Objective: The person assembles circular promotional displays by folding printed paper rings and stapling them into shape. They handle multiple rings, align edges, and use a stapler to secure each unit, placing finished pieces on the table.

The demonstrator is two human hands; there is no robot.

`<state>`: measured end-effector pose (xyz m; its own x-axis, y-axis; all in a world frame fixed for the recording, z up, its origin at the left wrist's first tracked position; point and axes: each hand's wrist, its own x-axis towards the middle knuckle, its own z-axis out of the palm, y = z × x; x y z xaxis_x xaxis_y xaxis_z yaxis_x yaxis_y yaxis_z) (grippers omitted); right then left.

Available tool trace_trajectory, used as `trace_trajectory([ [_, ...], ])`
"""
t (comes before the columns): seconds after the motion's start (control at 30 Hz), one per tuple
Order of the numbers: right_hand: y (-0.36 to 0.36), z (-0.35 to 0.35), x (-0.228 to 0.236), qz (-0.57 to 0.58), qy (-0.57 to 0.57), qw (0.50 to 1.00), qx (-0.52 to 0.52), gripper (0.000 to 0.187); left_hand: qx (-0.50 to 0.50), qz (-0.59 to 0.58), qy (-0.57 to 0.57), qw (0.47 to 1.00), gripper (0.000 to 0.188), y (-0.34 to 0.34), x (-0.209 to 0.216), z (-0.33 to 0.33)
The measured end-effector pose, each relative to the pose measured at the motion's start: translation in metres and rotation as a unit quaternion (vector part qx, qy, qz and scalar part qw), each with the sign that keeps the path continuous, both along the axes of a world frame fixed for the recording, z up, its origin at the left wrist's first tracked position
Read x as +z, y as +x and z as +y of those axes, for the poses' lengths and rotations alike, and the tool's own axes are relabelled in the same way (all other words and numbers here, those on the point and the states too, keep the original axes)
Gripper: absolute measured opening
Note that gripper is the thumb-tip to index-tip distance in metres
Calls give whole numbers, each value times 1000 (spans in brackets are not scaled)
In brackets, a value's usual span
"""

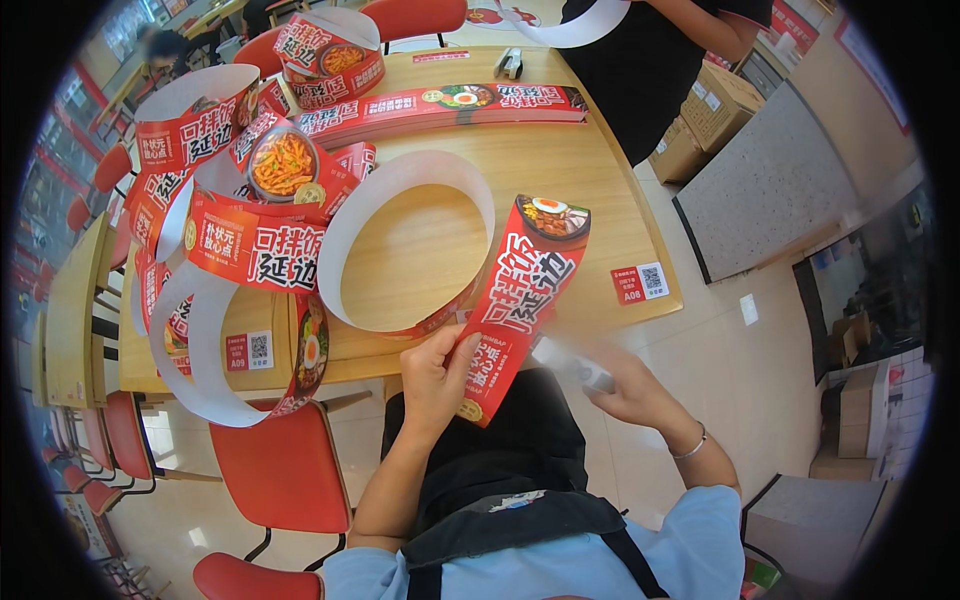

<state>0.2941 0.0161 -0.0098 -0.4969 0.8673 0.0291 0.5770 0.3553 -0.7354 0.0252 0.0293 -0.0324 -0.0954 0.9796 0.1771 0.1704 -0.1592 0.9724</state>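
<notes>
My left hand (436, 385) is closed on the lower part of a red printed paper band (520, 290), pinching its left edge with the thumb in front. The band slants up to the right, with a food picture at its top end. Right behind it, a wide loop of the same paper (408, 165) stands on the table, white inside; I cannot tell whether the two are one piece. My right hand (632, 385) is wrapped round a grey-white tool (572, 365), smeared by motion, perhaps a stapler. It is just right of the band.
Several red paper rings (200, 310) are heaped at the table's left. A stack of flat red strips (450, 108) and a stapler (508, 64) lie at the far side of the wooden table (600, 210). A person in black (625, 90) stands beyond, holding a white band (580, 28). A red chair (278, 465) is at the near left.
</notes>
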Motion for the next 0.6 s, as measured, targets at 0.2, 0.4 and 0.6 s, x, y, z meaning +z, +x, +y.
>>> trace_trajectory([
  [0.2, -1, -2, 2, -16, 10, 1000, -2, 60, -2, 58, 34, 998, 12, -2, 9, -4],
  [0.4, 0, -7, 4, -41, 42, 998, -14, 58, -6, -32, 1, 999, 13, 0, 4, -7],
  [0.6, -1, -11, 4, -40, 51, 998, -14, 61, -7, 13, 22, 1000, 14, 0, 9, -12],
])
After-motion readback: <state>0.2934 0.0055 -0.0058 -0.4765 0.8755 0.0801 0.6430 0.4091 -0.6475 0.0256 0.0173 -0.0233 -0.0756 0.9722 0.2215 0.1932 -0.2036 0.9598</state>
